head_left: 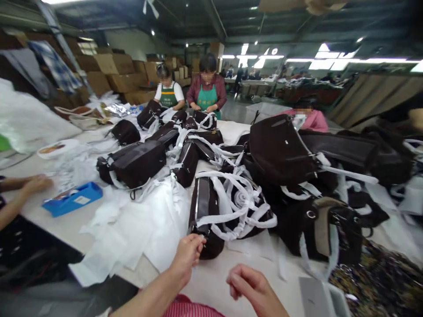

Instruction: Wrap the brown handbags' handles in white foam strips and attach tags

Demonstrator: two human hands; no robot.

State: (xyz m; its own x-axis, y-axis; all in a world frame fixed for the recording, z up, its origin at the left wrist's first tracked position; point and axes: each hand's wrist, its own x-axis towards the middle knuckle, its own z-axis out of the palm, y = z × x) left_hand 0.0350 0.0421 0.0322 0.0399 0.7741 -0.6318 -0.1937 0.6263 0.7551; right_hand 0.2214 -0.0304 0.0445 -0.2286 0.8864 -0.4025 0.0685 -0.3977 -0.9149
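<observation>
**While the left hand grips a wrapped bag, the right hand hangs empty**

Left hand pose: the forearm enters from the lower left of the head view and extends up and to the right. The fingers are curled and closed on the lower end of the wrapped bag.

Right hand pose: the forearm enters from the lower right, with the wrist bent. The fingers curl loosely and point left. The hand is not closed on anything and hovers over the white table, near the lower end of the bag.

Item position: the dark brown wrapped bag lies on the table directly ahead of both hands. White strips cross its body, and part of them forms a coil on top.

Surroundings: white nonwoven sheets lie to the left of the bag. More strip-bound bags are spread toward the far end of the table, and a larger heap of dark bags lies to the right. A co-worker's hand rests on the table just beside a blue box. Two co-workers in green aprons work at the far end.
</observation>
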